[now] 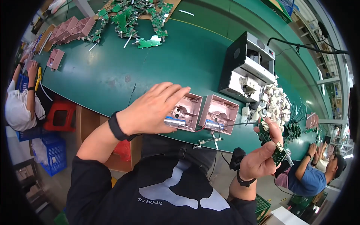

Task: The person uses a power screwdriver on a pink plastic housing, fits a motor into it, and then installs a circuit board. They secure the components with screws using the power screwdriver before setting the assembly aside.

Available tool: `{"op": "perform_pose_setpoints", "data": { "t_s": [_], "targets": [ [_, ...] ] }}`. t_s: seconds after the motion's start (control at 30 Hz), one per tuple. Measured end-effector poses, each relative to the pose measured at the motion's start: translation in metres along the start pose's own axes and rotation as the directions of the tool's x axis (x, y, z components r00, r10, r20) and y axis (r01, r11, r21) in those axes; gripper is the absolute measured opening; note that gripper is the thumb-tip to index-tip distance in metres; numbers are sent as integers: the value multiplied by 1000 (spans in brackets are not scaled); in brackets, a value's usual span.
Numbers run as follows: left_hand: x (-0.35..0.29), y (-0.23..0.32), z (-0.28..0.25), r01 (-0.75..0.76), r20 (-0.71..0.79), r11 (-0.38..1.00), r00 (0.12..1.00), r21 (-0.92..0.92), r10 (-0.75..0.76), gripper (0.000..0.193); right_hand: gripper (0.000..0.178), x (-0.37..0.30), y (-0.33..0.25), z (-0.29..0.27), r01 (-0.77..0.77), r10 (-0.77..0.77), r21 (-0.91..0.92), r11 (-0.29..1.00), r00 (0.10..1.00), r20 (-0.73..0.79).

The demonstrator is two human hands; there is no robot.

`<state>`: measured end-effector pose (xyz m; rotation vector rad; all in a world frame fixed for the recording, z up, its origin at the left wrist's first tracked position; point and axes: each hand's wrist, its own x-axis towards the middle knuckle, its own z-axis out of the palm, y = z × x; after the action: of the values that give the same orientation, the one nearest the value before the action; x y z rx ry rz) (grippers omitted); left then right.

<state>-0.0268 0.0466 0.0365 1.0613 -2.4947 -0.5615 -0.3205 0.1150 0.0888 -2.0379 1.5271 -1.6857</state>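
black shirt with silver-grey shapes (161, 198) fills the lower middle. the left hand (155, 108), open with fingers extended, lies over the left side of an open, pink plastic box (192, 108) on the dark green tabletop (161, 63). the right hand (267, 152) is closed, gripping a small green circuit board with a metal shaft (278, 154), right of a second open pink box (221, 112). beyond stands a black-and-silver box-shaped machine (253, 67).

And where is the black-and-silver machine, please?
The machine stands right of centre in the head view, beside the white parts and beyond the pink housings.
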Motion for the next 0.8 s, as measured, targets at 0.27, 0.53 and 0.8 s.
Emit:
{"op": "perform_pose_setpoints", "data": {
  "t_s": [0.27, 0.53, 0.8],
  "targets": [
    [1, 25, -25, -21, -54, 998, 998, 52, 23, 102, 46, 1, 5, 12, 109, -108, -16, 994, 992, 67],
    [1, 27, -27, -15, -38, 997, 999, 77, 18, 102, 41, 3, 2, 8, 246, -206, -161, 956, 952, 227],
    [2, 33, -28, 47, -142, 999, 989, 2, -46, 92, 27, 5, -24, 12, 509, -393, -162, 845, 798, 457]
  ]
}}
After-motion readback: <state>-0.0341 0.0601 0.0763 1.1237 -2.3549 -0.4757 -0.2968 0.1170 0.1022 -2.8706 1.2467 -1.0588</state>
